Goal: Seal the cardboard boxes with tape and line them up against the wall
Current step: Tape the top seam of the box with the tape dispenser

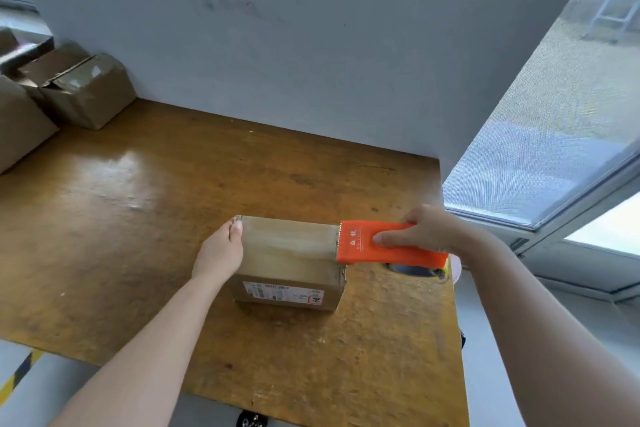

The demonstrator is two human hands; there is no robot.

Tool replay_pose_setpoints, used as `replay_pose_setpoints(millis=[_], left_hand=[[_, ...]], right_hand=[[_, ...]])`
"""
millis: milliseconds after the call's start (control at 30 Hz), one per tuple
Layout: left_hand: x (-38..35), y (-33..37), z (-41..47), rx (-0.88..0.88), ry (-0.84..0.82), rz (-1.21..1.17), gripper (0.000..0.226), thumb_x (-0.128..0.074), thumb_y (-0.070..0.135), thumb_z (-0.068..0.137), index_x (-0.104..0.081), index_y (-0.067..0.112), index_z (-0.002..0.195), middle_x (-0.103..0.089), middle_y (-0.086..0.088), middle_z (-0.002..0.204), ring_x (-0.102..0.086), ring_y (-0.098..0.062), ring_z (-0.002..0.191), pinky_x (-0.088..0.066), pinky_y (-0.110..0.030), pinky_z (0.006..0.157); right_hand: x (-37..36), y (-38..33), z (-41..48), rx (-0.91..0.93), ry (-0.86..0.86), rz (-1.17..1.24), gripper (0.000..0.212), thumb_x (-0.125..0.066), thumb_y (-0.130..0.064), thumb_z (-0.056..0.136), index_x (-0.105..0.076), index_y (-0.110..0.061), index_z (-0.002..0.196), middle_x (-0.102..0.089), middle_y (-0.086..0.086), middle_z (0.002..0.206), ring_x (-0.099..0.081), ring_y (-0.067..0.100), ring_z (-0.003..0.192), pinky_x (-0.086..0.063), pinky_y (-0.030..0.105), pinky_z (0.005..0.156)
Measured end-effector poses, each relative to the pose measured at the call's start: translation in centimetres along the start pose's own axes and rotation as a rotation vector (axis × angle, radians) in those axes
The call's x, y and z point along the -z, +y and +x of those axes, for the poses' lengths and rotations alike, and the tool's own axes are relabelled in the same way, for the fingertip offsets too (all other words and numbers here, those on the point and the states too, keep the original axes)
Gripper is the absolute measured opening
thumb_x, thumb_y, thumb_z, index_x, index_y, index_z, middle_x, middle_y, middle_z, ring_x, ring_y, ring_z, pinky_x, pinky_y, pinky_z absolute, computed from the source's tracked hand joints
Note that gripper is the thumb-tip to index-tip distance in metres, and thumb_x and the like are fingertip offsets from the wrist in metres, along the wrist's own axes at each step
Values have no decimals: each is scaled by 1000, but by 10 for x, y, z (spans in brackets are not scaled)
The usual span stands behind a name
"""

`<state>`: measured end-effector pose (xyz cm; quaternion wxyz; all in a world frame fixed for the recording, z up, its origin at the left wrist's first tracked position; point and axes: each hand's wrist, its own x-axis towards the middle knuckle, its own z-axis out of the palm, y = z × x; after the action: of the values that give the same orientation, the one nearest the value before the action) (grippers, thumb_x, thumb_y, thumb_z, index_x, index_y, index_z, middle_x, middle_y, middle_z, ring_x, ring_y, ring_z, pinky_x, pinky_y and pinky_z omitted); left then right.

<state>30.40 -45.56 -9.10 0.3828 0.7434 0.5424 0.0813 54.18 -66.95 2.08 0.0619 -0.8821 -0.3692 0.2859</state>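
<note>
The box (291, 255) sat on the table (138, 218), towards its right side and well apart from the wall (311, 45). The left hand (220, 251) clasped the box's left end, thumb hooked over the top edge, the other fingers hidden behind it. The right hand (420, 230) gripped the orange dispenser (388, 244), thumb pressed flat on its upper face, fingers curled round the far side. The dispenser's toothed edge met the right end of the box top, where a glossy strip of tape ran along. More boxes (86, 90) stood at the far left against the wall.
</note>
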Motion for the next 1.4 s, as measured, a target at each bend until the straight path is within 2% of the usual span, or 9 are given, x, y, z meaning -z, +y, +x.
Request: replay_pose_setpoints(millis=[167,367,467,667,867,1000,1100,1267,1400], left_hand=[[0,2,-2,-3,-5,28,53,-20,44,105,-36,20,150,-43,-10,149,-41,-33,135,-37,-47,108],[0,0,2,5,-4,64,55,-20,45,104,-41,17,146,-49,-12,144,-46,-33,129,-41,-48,104],[0,-1,3,-5,1,67,54,-20,45,105,-42,17,146,-51,-12,142,-47,-33,128,-42,-47,102],[-1,-4,3,-35,-1,78,54,-20,45,104,-44,16,143,-53,-12,139,-49,-32,125,-43,-46,98],[-4,-2,4,-16,9,104,57,-19,47,104,-41,15,145,-51,-13,142,-47,-35,128,-42,-47,100],[-5,-2,6,-21,-17,109,60,-18,50,103,-39,16,148,-47,-10,146,-44,-33,132,-40,-49,106],[-5,-1,8,-24,-28,115,61,-18,51,102,-39,17,148,-47,-10,147,-43,-33,133,-39,-49,106],[-5,-2,8,-34,-20,138,60,-18,51,102,-44,16,144,-51,-10,142,-46,-33,129,-41,-50,104],[-5,0,7,-27,-24,139,60,-18,51,102,-41,16,146,-48,-9,146,-44,-32,132,-40,-49,105]], right_hand=[[-12,11,3,-9,-33,58,73,-61,-77,71,-68,-19,114,-66,-2,103,-64,20,94,-53,30,79],[-14,19,11,9,-62,93,77,-61,-78,68,-69,-19,118,-67,-3,103,-64,19,96,-54,31,82],[-13,21,12,20,-67,91,75,-60,-77,68,-70,-19,116,-66,-3,100,-64,19,95,-52,30,80],[-10,28,13,43,-92,127,85,-56,-84,52,-70,-22,109,-68,-5,101,-65,18,93,-54,31,82],[-6,41,7,19,-82,129,60,-64,-76,65,-69,-25,95,-67,-6,93,-64,15,89,-47,27,71],[-6,43,5,3,-94,134,54,-66,-74,67,-68,-25,92,-66,-8,90,-62,13,86,-45,26,67],[-7,47,2,-4,-113,132,70,-59,-81,53,-68,-26,95,-66,-8,91,-62,12,87,-48,27,72],[-10,55,-1,-26,-131,114,56,-65,-78,64,-67,-29,92,-66,-10,90,-63,12,87,-52,31,81],[-10,56,0,-15,-139,101,72,-61,-85,52,-70,-28,94,-68,-8,92,-64,13,89,-54,36,87]])
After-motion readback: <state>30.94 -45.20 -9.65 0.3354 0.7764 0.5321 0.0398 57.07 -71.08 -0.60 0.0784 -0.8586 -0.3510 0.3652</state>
